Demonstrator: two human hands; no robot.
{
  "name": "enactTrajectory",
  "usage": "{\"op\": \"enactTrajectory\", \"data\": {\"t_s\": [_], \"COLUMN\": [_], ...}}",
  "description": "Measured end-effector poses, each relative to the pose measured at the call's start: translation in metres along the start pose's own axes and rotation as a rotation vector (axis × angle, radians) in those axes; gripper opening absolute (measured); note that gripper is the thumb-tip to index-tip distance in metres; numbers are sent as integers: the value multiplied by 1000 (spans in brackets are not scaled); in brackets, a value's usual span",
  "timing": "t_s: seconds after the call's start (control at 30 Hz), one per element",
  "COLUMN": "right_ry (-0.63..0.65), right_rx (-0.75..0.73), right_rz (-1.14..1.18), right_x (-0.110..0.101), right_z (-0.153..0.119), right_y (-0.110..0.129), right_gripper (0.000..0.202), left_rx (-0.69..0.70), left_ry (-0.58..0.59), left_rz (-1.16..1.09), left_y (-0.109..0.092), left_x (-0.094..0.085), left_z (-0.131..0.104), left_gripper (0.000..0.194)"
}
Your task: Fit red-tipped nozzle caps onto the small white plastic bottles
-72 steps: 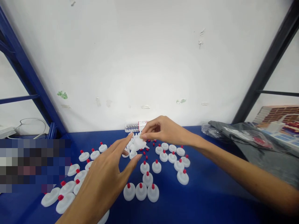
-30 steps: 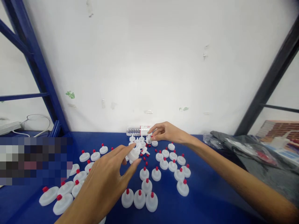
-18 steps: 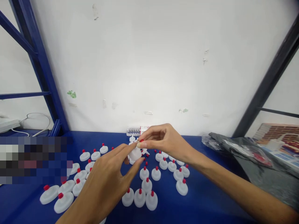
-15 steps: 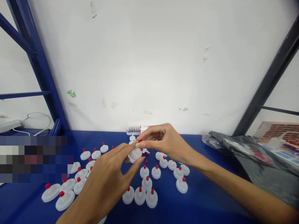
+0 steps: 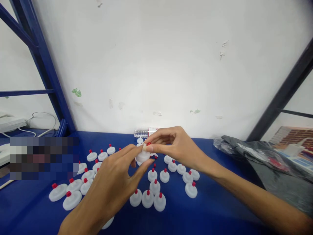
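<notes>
Above the blue table I hold a squat white round plastic bottle [image 5: 142, 158] in my left hand [image 5: 116, 174], thumb and fingers closed around its sides. Pinched between thumb and fingertips of my right hand [image 5: 174, 145] is a small red cap [image 5: 149, 143], right at the bottle's narrow top. Whether the cap sits on the neck or beside it, I cannot tell; fingers cover that spot. Several matching bottles with red caps stand just below my hands, one of them a capped bottle [image 5: 159, 202] in the nearest row. A loose red cap [image 5: 154, 165] lies under the held bottle.
More capped bottles cover the table's left [image 5: 72, 200] and right [image 5: 191, 190]. A clear plastic pack [image 5: 141, 133] lies against the white wall. Grey bags [image 5: 254, 166] and a printed box [image 5: 293, 140] occupy the right side. A cable [image 5: 44, 112] and blue rack post [image 5: 46, 65] are at left.
The view has shifted slightly, so the table items appear a little higher. Both hands stay together at the held bottle, which now looks more upright; the red cap shows slightly farther right.
</notes>
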State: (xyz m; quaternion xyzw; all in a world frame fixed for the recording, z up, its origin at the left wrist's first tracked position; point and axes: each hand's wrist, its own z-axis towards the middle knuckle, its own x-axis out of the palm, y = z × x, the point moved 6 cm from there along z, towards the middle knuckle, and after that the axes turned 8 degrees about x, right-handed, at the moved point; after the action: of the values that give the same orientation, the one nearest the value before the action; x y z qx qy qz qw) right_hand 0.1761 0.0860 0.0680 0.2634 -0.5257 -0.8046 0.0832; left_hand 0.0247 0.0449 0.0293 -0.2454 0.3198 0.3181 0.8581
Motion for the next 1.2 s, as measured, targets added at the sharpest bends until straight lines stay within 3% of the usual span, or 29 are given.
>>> {"op": "enactTrajectory", "data": {"t_s": [0.23, 0.4, 0.5, 0.57, 0.67, 0.8, 0.9, 1.07, 1.2], "right_ry": [8, 0, 49, 83, 45, -62, -31, 98, 190], "right_rx": [-15, 0, 23, 17, -2, 169, 311, 403, 468], "right_rz": [-33, -53, -47, -33, -126, -602, -721, -658, -635], "right_x": [-1, 1, 1, -6, -31, -79, -104, -112, -109], "right_z": [0, -1, 3, 7, 17, 30, 35, 38, 35], "right_y": [1, -2, -6, -7, -15, -53, -91, -133, -144], "right_gripper": [11, 12, 14, 16, 18, 10, 7, 17, 25], "left_rx": [25, -135, -142, -135, -171, -240, -255, -248, -272], "left_ry": [-2, -28, 2, 15, 21, -16, -19, -11, 4], "left_rz": [110, 85, 3, -4, -2, -14, -26, -52, -67], "left_y": [-1, 5, 4, 1, 0, 0, 0, 1, 2], "left_x": [2, 0, 2, 2, -1, -5, -4, -3, -1], "left_z": [0, 0, 1, 1, 1, 3, 4, 5, 4], "left_gripper": [22, 61, 74, 80, 79, 62, 59, 57, 54]}}
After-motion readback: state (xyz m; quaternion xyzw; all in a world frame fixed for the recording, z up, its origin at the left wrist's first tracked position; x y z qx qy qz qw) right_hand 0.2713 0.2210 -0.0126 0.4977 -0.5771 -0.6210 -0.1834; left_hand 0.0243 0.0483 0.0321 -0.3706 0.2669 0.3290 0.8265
